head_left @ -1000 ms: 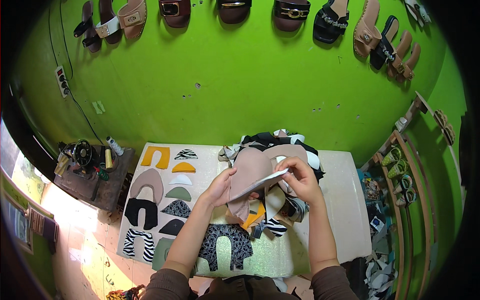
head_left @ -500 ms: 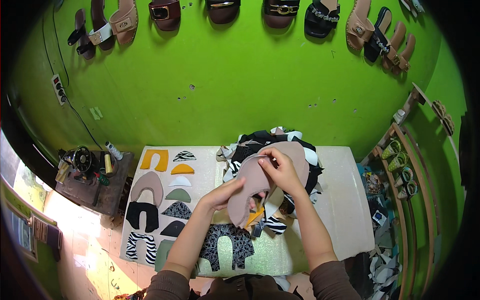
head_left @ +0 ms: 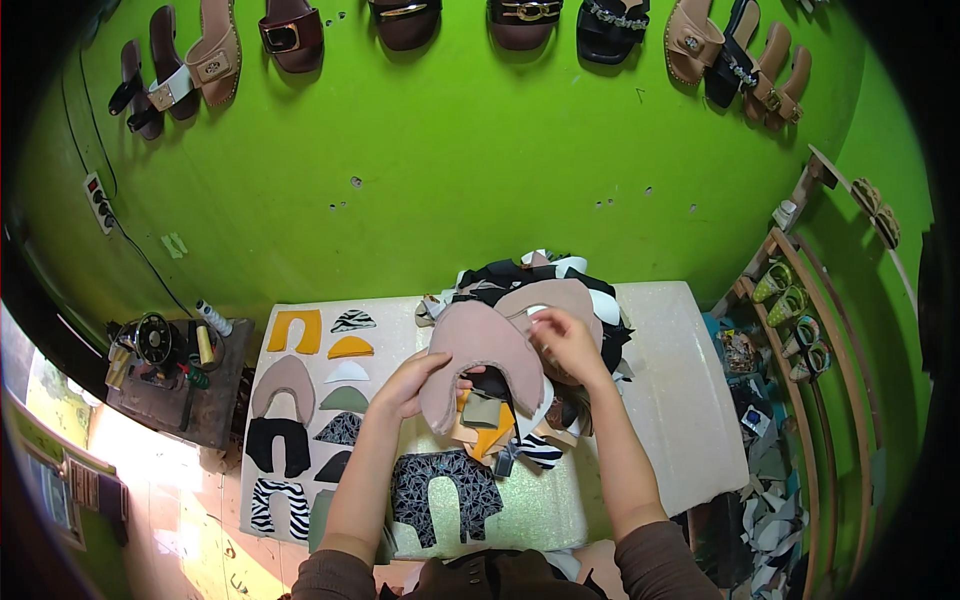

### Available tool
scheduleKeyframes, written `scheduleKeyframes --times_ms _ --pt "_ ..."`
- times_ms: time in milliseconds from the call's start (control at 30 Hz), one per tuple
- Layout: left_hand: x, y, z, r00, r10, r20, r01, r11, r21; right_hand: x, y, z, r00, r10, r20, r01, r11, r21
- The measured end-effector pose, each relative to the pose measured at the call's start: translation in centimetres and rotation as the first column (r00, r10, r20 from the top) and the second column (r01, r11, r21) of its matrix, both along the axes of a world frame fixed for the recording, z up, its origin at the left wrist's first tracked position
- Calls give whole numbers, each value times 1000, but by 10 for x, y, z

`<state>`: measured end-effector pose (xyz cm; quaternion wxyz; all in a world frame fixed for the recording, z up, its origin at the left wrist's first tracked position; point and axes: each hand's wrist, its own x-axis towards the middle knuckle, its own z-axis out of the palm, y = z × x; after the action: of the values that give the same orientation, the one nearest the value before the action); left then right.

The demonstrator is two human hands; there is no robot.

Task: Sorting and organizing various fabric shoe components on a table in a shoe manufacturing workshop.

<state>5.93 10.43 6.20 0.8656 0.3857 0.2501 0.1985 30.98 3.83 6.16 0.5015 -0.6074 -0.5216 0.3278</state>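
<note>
My left hand [head_left: 410, 386] grips a mauve U-shaped upper piece [head_left: 482, 345] by its left leg, with the thumb on top and fingertips showing in the cut-out. The piece looks layered at its edge and is held above the table with its curved end away from me. To its right is my right hand [head_left: 566, 346], fingers loosely bent and apart, no longer on the piece's top edge. Behind both hands lies a heap of cut scraps [head_left: 500, 275] in black, white and zebra print, with another large mauve piece [head_left: 560, 297] on it.
Cut pieces lie in columns on the left of the white table [head_left: 660, 400]: yellow [head_left: 294, 331], black [head_left: 277, 447], zebra-striped [head_left: 280, 508]. A black patterned U-shaped piece [head_left: 447, 497] lies near me. Left stands a small machine [head_left: 153, 340]; right, a wooden rack [head_left: 800, 330] with shoes. Sandals [head_left: 291, 35] hang on the green wall.
The mauve piece has turned from tilted to facing up, its curved end moving left. My right hand has let go of its top edge and dropped slightly. The view has shifted a little.
</note>
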Motion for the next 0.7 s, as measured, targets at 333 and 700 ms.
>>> scheduleKeyframes --times_ms 333,700 --pt "6 5 -43 978 161 -134 -163 987 -9 58 9 -28 781 -451 432 502 865 -6" --pt "-7 -4 -63 955 130 268 -57 963 -263 13 13 66 940 106 -323 -50 983 177"
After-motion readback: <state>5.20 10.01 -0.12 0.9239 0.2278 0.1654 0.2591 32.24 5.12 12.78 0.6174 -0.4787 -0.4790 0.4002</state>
